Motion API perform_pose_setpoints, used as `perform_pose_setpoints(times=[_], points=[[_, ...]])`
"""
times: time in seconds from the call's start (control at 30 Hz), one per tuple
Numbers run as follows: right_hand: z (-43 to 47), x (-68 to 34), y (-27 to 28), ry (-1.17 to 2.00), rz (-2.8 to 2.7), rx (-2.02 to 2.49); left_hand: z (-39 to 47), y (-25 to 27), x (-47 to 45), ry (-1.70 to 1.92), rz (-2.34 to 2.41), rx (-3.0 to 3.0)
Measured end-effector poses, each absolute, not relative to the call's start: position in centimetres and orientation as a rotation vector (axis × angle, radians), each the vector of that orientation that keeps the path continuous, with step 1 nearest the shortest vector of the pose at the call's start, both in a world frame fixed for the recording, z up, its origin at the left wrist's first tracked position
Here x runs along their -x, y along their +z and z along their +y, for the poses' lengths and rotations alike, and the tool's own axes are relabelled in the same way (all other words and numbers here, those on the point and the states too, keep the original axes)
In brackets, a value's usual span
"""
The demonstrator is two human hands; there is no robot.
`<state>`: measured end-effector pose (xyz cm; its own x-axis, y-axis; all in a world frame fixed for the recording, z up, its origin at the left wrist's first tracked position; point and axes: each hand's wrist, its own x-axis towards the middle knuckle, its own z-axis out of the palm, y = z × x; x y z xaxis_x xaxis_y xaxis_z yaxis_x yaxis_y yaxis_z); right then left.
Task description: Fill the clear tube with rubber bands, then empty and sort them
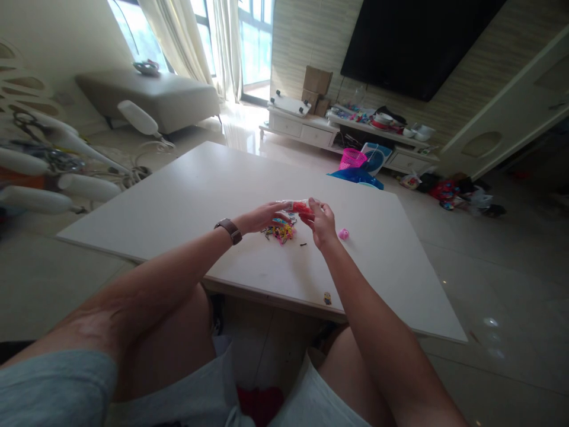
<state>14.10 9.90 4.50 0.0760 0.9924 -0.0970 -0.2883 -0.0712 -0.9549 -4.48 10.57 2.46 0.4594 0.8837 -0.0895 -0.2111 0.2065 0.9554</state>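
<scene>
A small clear plastic packet (301,207) with something red inside is stretched between my hands above the table. My right hand (322,222) pinches its right end with thumb and fingers. At the other end, my left hand (265,217) grips the packet, its lower fingers partly extended. Just below lies a pile of small colourful pieces (282,233), yellow, pink and black among them, partly hidden by my left hand. A small black piece (303,244) lies apart from the pile. To the right of my right hand sits a small pink object (344,234).
The white table (213,184) spreads out before me, with a small minion figure (328,298) near its front edge. Beyond it are a pink basket (353,158) and a blue bag (358,176). White lamp arms (89,187) stand at the left.
</scene>
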Motion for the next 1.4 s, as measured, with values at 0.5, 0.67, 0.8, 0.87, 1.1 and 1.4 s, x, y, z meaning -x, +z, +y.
perform_pose_setpoints(times=[0.5,0.67,0.8,0.87,1.1,1.4], points=[[10.3,-14.4,4.5,1.302,-0.829,1.126,11.2,1.7,4.9,1.058,0.843,-0.923],[10.2,-14.5,4.7,1.324,-0.829,1.123,11.3,1.7,5.1,1.009,0.796,-0.92],[10.0,-14.3,4.6,1.364,-0.87,1.118,10.8,2.2,4.7,0.879,0.697,-0.995],[9.9,-14.2,4.5,1.37,-0.881,1.109,10.6,2.4,4.4,0.833,0.678,-1.023],[9.8,-14.1,4.4,1.38,-0.883,1.11,10.4,2.3,4.4,0.861,0.675,-1.06],[9.7,-13.8,4.4,1.34,-0.875,1.119,10.8,2.1,4.4,0.894,0.638,-0.99]])
